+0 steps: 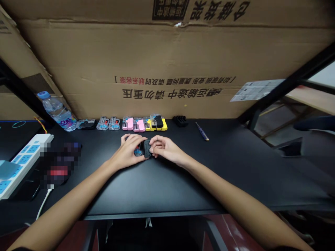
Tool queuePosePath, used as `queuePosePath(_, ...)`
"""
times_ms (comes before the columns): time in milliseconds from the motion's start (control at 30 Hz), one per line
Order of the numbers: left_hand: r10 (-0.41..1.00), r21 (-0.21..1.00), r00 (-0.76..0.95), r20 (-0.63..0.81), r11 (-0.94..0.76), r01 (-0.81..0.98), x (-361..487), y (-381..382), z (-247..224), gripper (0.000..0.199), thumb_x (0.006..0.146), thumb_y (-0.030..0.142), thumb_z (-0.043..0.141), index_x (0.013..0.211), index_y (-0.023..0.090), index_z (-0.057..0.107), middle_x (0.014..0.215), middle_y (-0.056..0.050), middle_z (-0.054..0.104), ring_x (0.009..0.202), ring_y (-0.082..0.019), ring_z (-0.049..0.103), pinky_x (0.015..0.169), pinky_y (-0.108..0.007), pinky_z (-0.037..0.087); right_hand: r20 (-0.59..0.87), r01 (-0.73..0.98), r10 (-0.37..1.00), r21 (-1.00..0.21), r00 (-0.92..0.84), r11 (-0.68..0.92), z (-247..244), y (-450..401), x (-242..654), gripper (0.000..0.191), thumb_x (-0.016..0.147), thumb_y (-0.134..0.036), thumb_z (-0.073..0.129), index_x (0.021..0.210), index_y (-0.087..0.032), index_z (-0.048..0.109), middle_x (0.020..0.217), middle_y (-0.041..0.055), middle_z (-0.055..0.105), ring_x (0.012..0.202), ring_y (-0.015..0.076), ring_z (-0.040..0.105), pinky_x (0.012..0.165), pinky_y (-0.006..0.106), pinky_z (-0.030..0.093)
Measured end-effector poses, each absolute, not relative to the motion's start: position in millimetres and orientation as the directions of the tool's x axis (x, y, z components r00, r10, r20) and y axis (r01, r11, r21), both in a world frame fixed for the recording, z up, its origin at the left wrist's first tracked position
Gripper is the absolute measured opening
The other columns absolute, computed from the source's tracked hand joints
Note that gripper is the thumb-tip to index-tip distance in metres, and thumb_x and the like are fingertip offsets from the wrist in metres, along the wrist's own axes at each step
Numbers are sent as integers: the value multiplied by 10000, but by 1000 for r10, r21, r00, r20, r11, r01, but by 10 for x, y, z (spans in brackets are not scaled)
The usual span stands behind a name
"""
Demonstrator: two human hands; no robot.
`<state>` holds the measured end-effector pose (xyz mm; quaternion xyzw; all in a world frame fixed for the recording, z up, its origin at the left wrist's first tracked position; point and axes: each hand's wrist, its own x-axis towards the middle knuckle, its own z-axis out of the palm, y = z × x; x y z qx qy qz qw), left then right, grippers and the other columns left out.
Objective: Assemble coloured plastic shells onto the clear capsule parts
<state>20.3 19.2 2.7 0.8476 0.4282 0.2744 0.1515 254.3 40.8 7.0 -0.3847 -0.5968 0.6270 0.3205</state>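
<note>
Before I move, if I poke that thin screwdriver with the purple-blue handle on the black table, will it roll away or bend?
The thin screwdriver with the purple-blue handle might roll, since its handle looks slim and roundish. It may slide too, because the black tabletop looks smooth. Its narrow shaft looks metal, so it probably won't bend.

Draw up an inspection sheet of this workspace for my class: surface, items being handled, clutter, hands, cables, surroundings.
Surface: black tabletop, pale sheen near the middle.
Items being handled: clear-cased item and black piece; whether joined, cannot tell.
Clutter: bottle, row of small cased items, black holder, screwdriver, power strip.
Hands: left hand around the clear-cased item; right hand pinching the black piece.
Cables: white cable, near left; yellow-orange wires, behind the power strip.
Surroundings: cardboard behind, its print upside down.
</note>
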Motion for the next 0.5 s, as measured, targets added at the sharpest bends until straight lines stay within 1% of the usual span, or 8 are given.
queuePosePath(133, 803, 472, 494, 334, -596, 649, 190, 195, 44, 599, 855, 403, 821, 1392, 254, 603, 1402, -104, 696, 1378, -319, 570, 1223, -527, 217, -70, 44, 853, -998, -516, -55, 33, 415, 2547, 342, 773, -310, 844, 987, -215, 595, 721, -37, 665, 633, 133, 625, 669, 296, 527)
queuePosePath(333, 806, 462, 490, 331, -591, 661, 180, 199, 21, 605, 861, 431, 820, 1402, 257, 611, 1395, -99, 701, 1369, -316, 578, 1219, -524, 231, -26, 55, 836, -998, -548, 5, -15, 420, 2557, 364, 822, -396, 841, 998, -221, 575, 728, -37, 642, 638, 137, 616, 659, 295, 523)
queuePosePath(433, 808, 468, 484, 336, -589, 658, 182, 195, 24, 614, 866, 432, 822, 1413, 256, 607, 1397, -96, 699, 1373, -313, 571, 1218, -521, 235, -7, 116, 826, -991, -564, 72, 10, 433, 2598, 268, 899, -401, 762, 1014, -205, 621, 762, -11, 658, 663, 147, 629, 688, 312, 542)
queuePosePath(500, 811, 473, 482, 332, -585, 659, 184, 186, 43, 625, 864, 464, 827, 1414, 264, 610, 1396, -93, 698, 1370, -318, 567, 1222, -525, 232, 46, 178, 831, -969, -554, 172, 46, 442, 2644, 185, 976, -373, 650, 1038, -199, 669, 847, 26, 678, 705, 161, 642, 727, 338, 569)
